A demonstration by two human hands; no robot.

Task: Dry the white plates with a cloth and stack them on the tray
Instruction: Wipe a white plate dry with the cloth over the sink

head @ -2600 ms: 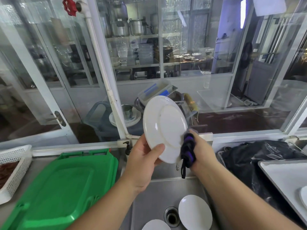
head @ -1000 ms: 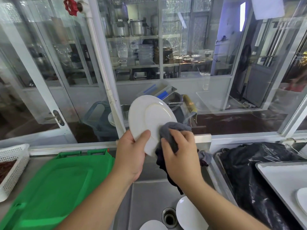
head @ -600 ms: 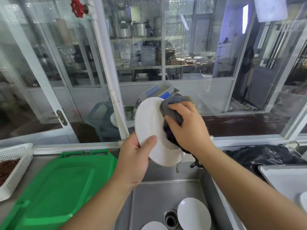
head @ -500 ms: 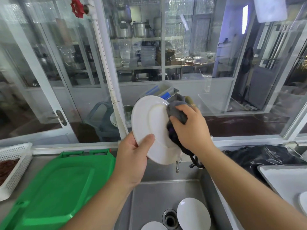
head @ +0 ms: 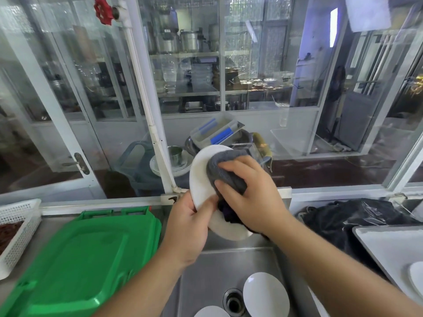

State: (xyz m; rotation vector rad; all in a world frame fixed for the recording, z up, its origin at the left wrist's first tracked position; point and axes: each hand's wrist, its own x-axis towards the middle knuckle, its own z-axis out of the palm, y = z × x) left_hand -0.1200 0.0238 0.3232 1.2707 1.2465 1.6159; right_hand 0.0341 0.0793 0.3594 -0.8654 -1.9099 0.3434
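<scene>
Two white plates lie in the steel sink: one just right of the drain, another at the frame's lower edge, both presumably waiting to be dried. Above the sink, the left hand grips a third white plate by its lower rim, thumb across the face, holding it tilted nearly upright. The right hand has its fingers curled over a bunched grey cloth, pressing it against the plate's face; dark folds of the cloth hang beneath the palm.

The step in hand looks like wiping this plate, so the task seems to be early or midway. To the right of the sink sits the grey tray, with what appears to be the edge of one plate already on it. The next move likely calls for finishing the wipe, then carrying the plate rightward over the black plastic bag between sink and tray and laying it flat on that plate, keeping a firm grip since a damp rim may be slippery.
</scene>
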